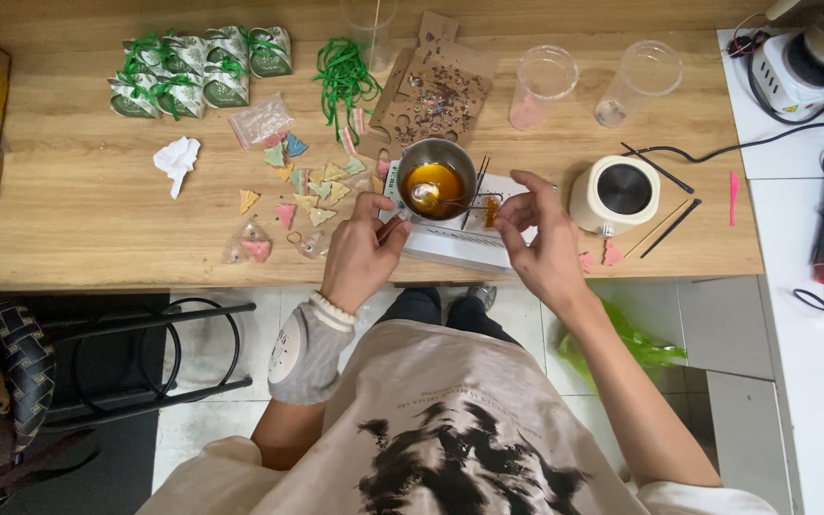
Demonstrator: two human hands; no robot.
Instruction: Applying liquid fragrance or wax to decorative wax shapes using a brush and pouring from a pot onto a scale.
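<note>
Metal cup (436, 178) of amber liquid sat on a white block (460, 238) at the near edge of the wooden table (78, 219), right between my hands. To its right stood a cream round pot (615, 195) with a dark opening, its black cord running off to the right. Far left lay a cluster of green-ribboned little boxes (197, 72), and far behind the cup a brown cardboard sheet (436, 91) scattered with dried bits, a heap of green ribbon (343, 76) and two clear plastic cups (543, 84). Left of the cup, small coloured triangle pieces (312, 186) crowded the wood, close to my left hand (362, 256), which was curled shut on a thin stick (391, 229). My right hand (541, 243) hovered with fingers bent, pinching toward a small orange piece (491, 210) on the block; whether it gripped that, I could not tell. Black sticks (669, 227) lay right of the pot.
</note>
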